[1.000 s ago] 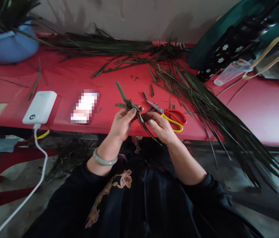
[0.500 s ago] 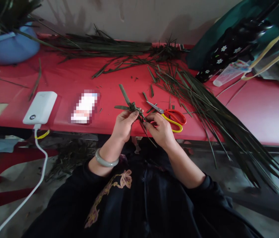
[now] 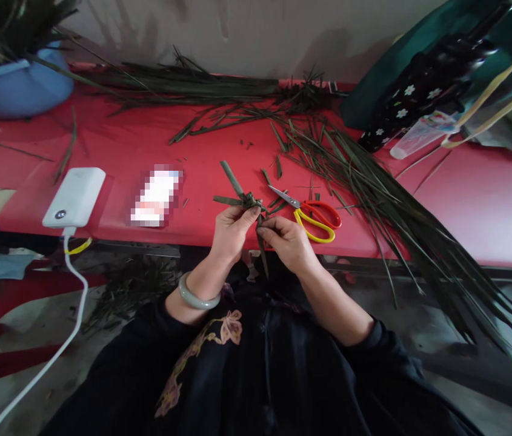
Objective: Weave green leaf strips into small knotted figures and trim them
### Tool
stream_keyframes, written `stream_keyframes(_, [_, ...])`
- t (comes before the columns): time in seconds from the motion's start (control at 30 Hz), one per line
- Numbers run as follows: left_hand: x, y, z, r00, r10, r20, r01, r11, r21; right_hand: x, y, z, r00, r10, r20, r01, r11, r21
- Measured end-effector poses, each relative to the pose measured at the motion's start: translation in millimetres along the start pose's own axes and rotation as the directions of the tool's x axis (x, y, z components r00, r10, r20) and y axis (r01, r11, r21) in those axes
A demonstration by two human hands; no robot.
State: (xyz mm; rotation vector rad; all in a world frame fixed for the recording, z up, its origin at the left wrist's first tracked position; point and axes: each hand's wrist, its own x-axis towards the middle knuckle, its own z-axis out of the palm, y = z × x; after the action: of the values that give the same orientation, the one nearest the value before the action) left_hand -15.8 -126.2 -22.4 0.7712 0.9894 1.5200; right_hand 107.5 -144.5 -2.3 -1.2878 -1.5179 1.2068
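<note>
My left hand [image 3: 232, 233] is closed, thumb on top, around a small woven piece of green leaf strips [image 3: 247, 198]. Two flat strip ends stick out of it, up and to the left. With thumb and fingertips, my right hand [image 3: 288, 241] pinches a leaf strip [image 3: 262, 251] at the near side of the piece, and its tail hangs down past the table edge. Just beyond the right hand, scissors [image 3: 312, 215] with one red and one yellow handle lie on the red table, blades pointing up-left. My fingers partly hide the woven piece.
Long green leaves [image 3: 383, 188] spread over the table's right side and front edge. More leaves [image 3: 201, 85] lie along the wall. A phone [image 3: 156, 197], a cabled white power bank [image 3: 74, 197], a blue basin [image 3: 23, 85] and a flowered black umbrella [image 3: 419, 91] are around.
Both hands and the woven piece have shifted slightly. The strip at my right fingertips now hangs broad and nearly straight down, where thin ends slanted to the right before.
</note>
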Motion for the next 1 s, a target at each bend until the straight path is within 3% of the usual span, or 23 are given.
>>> stream_keyframes(0.2, [-4.7,2.1,-1.4,0.996,-0.026,0.089,0.022,0.999,0.049,-1.3,-3.6,-0.3,0.996,-0.071,-0.059,0.055,0.969,-0.240])
stream_keyframes(0.33, [-7.3,8.9,-2.0,0.985,-0.029,0.170,0.014,0.996,0.086,-3.3,-2.5,-5.8,0.993,-0.098,-0.069,0.073,0.951,-0.300])
stream_keyframes(0.47, [-8.1,14.0,-1.7,0.985,-0.060,0.160,0.052,0.997,0.052,-4.3,-1.2,-14.5,0.926,-0.276,-0.256,0.186,0.927,-0.326])
stream_keyframes(0.5, [-8.5,15.1,-1.1,0.982,-0.083,0.170,0.077,0.996,0.039,-3.9,-0.2,-16.1,0.916,-0.301,-0.264,0.216,0.927,-0.307])
stream_keyframes(0.57, [-9.8,17.0,0.2,0.971,-0.136,0.196,0.135,0.991,0.017,-2.5,2.7,-17.4,0.940,-0.277,-0.198,0.235,0.949,-0.212])
stream_keyframes(0.7, [-11.9,19.7,0.0,0.951,-0.184,0.248,0.182,0.983,0.029,0.4,9.8,-15.9,0.992,-0.094,-0.089,0.101,0.992,0.081])
stream_keyframes(1.0, [-10.3,17.9,-2.2,0.941,-0.171,0.292,0.173,0.985,0.021,0.9,8.9,-8.6,0.996,0.088,-0.024,-0.066,0.879,0.472])
